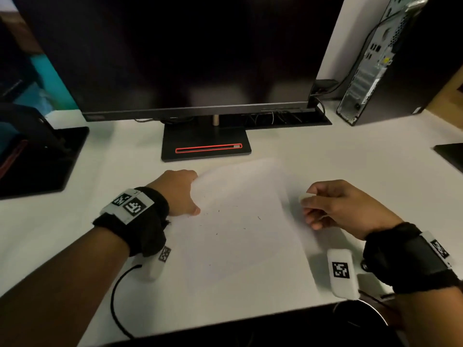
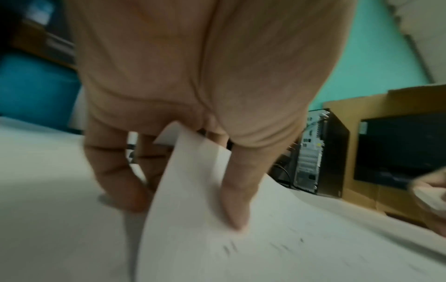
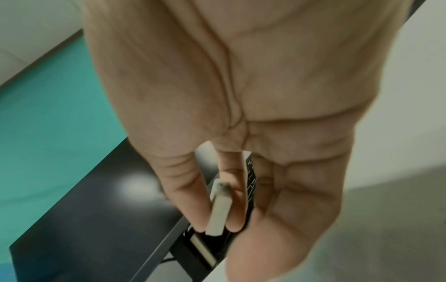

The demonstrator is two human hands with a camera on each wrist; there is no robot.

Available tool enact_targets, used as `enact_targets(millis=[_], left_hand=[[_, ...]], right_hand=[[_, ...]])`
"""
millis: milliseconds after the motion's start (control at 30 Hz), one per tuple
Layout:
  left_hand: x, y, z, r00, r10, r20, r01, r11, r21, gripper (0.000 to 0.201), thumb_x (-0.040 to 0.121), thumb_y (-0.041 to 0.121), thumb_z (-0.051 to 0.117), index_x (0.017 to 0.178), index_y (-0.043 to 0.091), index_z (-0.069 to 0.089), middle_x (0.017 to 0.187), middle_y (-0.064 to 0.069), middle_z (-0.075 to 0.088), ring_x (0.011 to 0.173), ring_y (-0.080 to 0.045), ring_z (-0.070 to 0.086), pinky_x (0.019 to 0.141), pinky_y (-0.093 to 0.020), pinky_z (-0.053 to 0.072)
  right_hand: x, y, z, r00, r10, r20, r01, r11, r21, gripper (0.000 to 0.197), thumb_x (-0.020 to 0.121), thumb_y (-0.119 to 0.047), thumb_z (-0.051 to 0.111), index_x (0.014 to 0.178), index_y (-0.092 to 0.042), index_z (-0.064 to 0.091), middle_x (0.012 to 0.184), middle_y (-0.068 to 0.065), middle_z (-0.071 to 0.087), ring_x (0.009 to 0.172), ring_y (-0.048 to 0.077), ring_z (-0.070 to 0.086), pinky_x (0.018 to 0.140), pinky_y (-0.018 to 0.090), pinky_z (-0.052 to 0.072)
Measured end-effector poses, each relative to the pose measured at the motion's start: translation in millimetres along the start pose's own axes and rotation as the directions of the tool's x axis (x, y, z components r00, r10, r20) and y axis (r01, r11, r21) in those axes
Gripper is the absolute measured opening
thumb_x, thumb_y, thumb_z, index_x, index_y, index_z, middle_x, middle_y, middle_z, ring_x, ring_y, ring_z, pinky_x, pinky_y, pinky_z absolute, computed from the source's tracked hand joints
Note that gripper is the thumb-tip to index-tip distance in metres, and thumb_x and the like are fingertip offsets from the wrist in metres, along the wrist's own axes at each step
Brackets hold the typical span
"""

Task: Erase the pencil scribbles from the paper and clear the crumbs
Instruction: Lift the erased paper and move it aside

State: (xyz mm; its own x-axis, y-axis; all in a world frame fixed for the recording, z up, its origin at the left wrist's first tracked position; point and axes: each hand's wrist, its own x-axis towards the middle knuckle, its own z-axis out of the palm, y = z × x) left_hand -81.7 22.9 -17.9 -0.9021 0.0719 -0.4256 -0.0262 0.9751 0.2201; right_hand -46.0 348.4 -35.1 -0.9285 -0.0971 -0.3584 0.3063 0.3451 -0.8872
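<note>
A white sheet of paper (image 1: 240, 221) lies on the white desk (image 1: 350, 159), dotted with small dark eraser crumbs (image 1: 259, 218). My left hand (image 1: 179, 194) pinches the sheet's far left corner, thumb on top and fingers beneath, and the left edge of the paper (image 2: 193, 171) curls up off the desk. To the right of the sheet my right hand (image 1: 333, 204) hovers and grips a small white eraser (image 1: 306, 197). In the right wrist view the eraser (image 3: 219, 208) sits between fingers and thumb, its end smudged grey.
A dark monitor (image 1: 188, 53) stands behind the paper on a black base (image 1: 205, 144) with a red-rimmed slot. A computer tower (image 1: 390, 61) is at the back right, a black stand (image 1: 37, 156) at the left. The desk's front edge runs below my wrists.
</note>
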Motion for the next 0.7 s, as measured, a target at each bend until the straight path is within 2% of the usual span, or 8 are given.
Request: enact_targets(millis=[100,267,333,400,433,533,633,700], left_hand=[[-2,-1,-7,0.996,0.024,-0.09,-0.034,0.993,-0.117,0.047,0.094,0.028,0.069,0.137,0.024,0.052,0.14,0.0,0.05,0.123,-0.02,0.05,0.1,-0.029,0.038],[-18,2,-31,0.931,0.18,-0.316,-0.279,0.912,-0.301,0.014,0.098,0.021,0.062,0.107,0.032,0.062,0.109,0.013,0.064,0.101,-0.01,0.061,0.086,-0.029,0.049],[-24,3,-45,0.887,0.204,-0.415,-0.358,0.871,-0.337,0.014,0.098,0.019,0.062,0.101,0.033,0.063,0.102,0.012,0.067,0.095,-0.01,0.064,0.08,-0.029,0.051],[-29,5,-58,0.848,0.231,-0.477,-0.422,0.84,-0.343,0.017,0.098,0.018,0.062,0.098,0.034,0.065,0.099,0.014,0.069,0.092,-0.01,0.067,0.08,-0.032,0.054],[-31,6,-64,0.834,0.244,-0.494,-0.442,0.832,-0.335,0.018,0.098,0.017,0.062,0.098,0.034,0.066,0.098,0.015,0.07,0.091,-0.009,0.067,0.08,-0.032,0.055],[-33,7,-79,0.805,0.275,-0.526,-0.482,0.819,-0.31,0.019,0.097,0.015,0.063,0.098,0.033,0.069,0.098,0.013,0.071,0.091,-0.009,0.068,0.08,-0.036,0.058],[-32,5,-90,0.791,0.244,-0.561,-0.479,0.818,-0.32,0.018,0.097,0.016,0.064,0.1,0.033,0.068,0.101,0.011,0.068,0.093,-0.013,0.067,0.071,-0.034,0.06],[-31,2,-93,0.759,0.2,-0.62,-0.464,0.834,-0.299,0.019,0.095,0.014,0.066,0.1,0.033,0.066,0.101,0.014,0.067,0.094,-0.01,0.064,0.075,-0.029,0.056]], right_hand=[[-1,4,-8,0.997,-0.051,-0.054,0.055,0.996,0.067,0.014,0.094,-0.007,0.065,0.085,0.003,0.062,0.077,0.019,0.063,0.069,0.024,0.063,0.067,0.034,0.058],[10,-6,-19,0.972,-0.207,-0.114,0.203,0.978,-0.047,0.031,0.087,-0.029,0.076,0.081,0.0,0.063,0.079,0.013,0.059,0.078,0.023,0.055,0.083,0.037,0.05],[20,-19,-23,0.965,-0.233,-0.117,0.22,0.969,-0.115,0.031,0.082,-0.041,0.078,0.083,-0.011,0.071,0.099,0.015,0.071,0.092,0.022,0.064,0.096,0.037,0.046],[30,-35,-26,0.943,-0.296,-0.153,0.265,0.945,-0.193,0.022,0.082,-0.042,0.079,0.09,-0.022,0.079,0.132,-0.001,0.067,0.126,0.011,0.057,0.114,0.04,0.038],[36,-43,-27,0.92,-0.358,-0.159,0.321,0.921,-0.219,0.017,0.083,-0.04,0.079,0.091,-0.025,0.08,0.14,-0.013,0.059,0.134,0.005,0.05,0.114,0.037,0.035],[48,-62,-28,0.849,-0.498,-0.177,0.471,0.865,-0.172,0.011,0.088,-0.031,0.076,0.091,-0.021,0.081,0.126,-0.014,0.067,0.118,0.002,0.059,0.102,0.032,0.041],[49,-69,-27,0.808,-0.537,-0.241,0.522,0.843,-0.13,0.014,0.09,-0.027,0.074,0.094,-0.016,0.081,0.101,-0.002,0.077,0.099,0.019,0.07,0.099,0.046,0.053],[46,-67,-26,0.774,-0.561,-0.293,0.562,0.822,-0.091,0.013,0.091,-0.023,0.074,0.097,-0.015,0.081,0.099,-0.001,0.079,0.097,0.023,0.071,0.097,0.047,0.055]])
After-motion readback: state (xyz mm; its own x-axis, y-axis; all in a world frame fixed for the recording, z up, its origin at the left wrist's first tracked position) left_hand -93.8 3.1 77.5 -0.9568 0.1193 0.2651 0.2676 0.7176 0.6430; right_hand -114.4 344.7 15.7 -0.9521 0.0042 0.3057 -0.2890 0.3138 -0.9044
